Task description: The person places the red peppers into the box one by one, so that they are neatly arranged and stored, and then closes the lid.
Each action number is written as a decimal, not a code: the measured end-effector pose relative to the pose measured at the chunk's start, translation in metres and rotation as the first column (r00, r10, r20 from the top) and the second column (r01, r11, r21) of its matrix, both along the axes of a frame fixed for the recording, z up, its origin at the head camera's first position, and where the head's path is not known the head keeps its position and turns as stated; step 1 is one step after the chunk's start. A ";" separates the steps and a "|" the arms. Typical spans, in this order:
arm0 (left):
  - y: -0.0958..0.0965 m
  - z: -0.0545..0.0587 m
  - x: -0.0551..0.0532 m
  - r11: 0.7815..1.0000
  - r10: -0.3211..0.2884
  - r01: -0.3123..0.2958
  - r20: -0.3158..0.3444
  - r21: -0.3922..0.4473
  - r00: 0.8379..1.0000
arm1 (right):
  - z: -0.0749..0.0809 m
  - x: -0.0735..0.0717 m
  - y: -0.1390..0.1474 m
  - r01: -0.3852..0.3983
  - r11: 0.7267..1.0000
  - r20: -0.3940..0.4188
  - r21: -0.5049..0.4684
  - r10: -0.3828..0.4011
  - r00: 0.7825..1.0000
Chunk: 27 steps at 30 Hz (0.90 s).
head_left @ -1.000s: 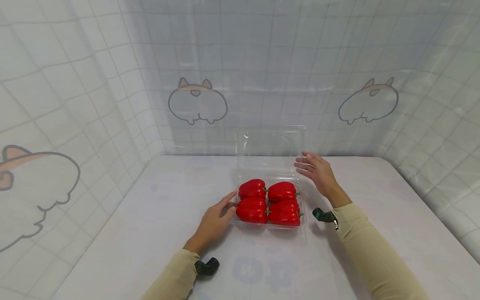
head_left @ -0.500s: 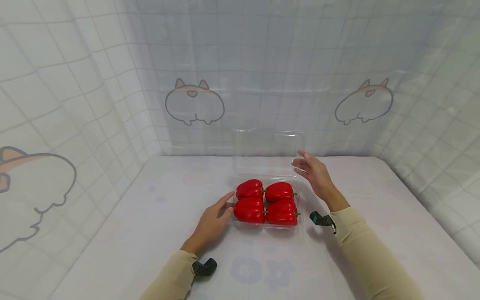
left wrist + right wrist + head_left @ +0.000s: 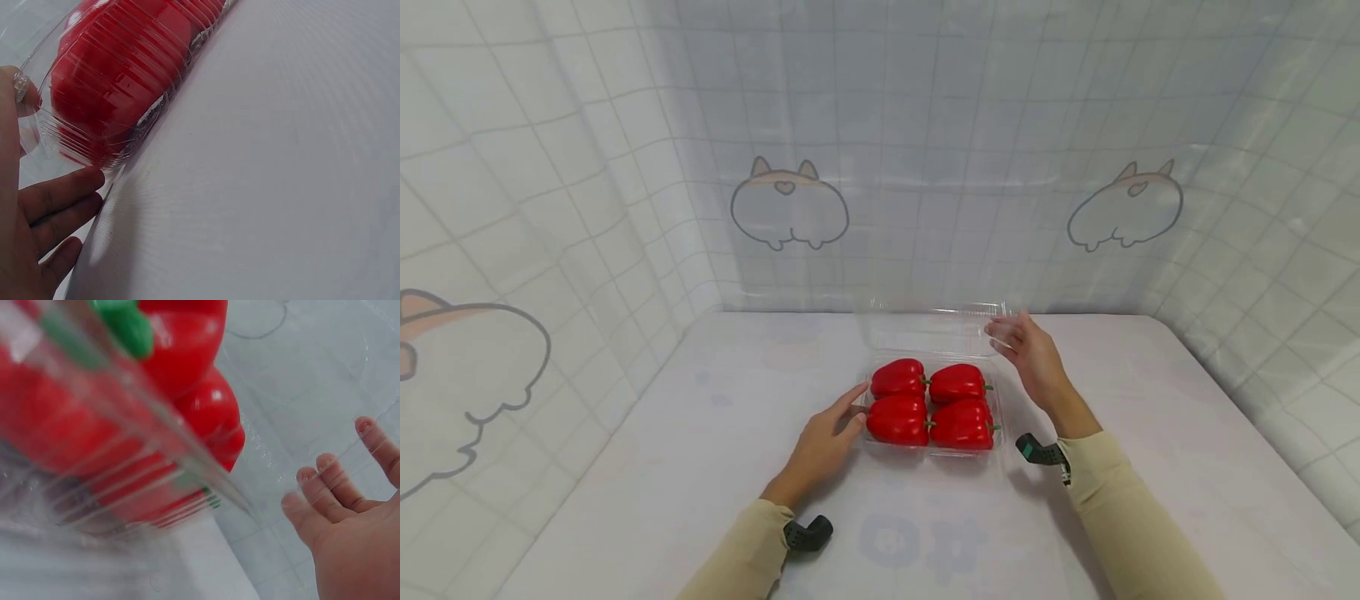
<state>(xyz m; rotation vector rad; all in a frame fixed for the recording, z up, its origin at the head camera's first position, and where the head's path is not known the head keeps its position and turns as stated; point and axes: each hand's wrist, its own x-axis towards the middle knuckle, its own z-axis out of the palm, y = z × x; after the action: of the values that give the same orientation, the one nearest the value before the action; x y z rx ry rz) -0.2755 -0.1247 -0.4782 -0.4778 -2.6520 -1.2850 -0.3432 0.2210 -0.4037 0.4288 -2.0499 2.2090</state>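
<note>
Several red bell peppers [image 3: 898,420] with green stems lie in a clear plastic clamshell box [image 3: 964,452]. Its see-through lid [image 3: 925,327] is raised at the back, hinged to the far side. My left hand [image 3: 823,446] rests at the box's left side, fingers spread and mostly straight; in the left wrist view its fingertips [image 3: 90,178] touch the ribbed wall. My right hand [image 3: 1033,358] is at the lid's right edge, with fingertips showing through the clear plastic. Extended fingers [image 3: 337,481] lie along the lid in the right wrist view.
The box stands on a white-covered table [image 3: 700,467]. A pale grid-patterned curtain [image 3: 925,167] with cartoon animal outlines closes off the back and both sides. Dark devices are strapped at the left [image 3: 808,533] and right [image 3: 1037,451] wrists.
The lid's top edge has come down, tilting from nearly upright towards the peppers. My right hand has moved slightly lower with it, while the left hand stays at the box's side.
</note>
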 end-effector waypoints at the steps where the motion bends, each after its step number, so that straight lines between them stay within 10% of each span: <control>1: 0.000 0.000 0.000 1.000 -0.002 0.002 0.002 0.001 1.000 | 0.000 0.002 0.000 0.006 1.000 0.009 -0.002 -0.006 1.000; 27: -0.005 -0.003 0.001 0.999 -0.005 0.003 0.053 0.040 0.999 | -0.016 0.034 -0.004 0.153 0.962 -0.096 0.227 -0.135 0.986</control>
<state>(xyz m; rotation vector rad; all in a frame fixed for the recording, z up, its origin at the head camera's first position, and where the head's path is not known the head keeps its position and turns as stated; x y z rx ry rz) -0.2749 -0.1293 -0.4812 -0.4495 -2.6634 -1.3681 -0.3095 0.2174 -0.4196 0.3667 -2.2302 1.8469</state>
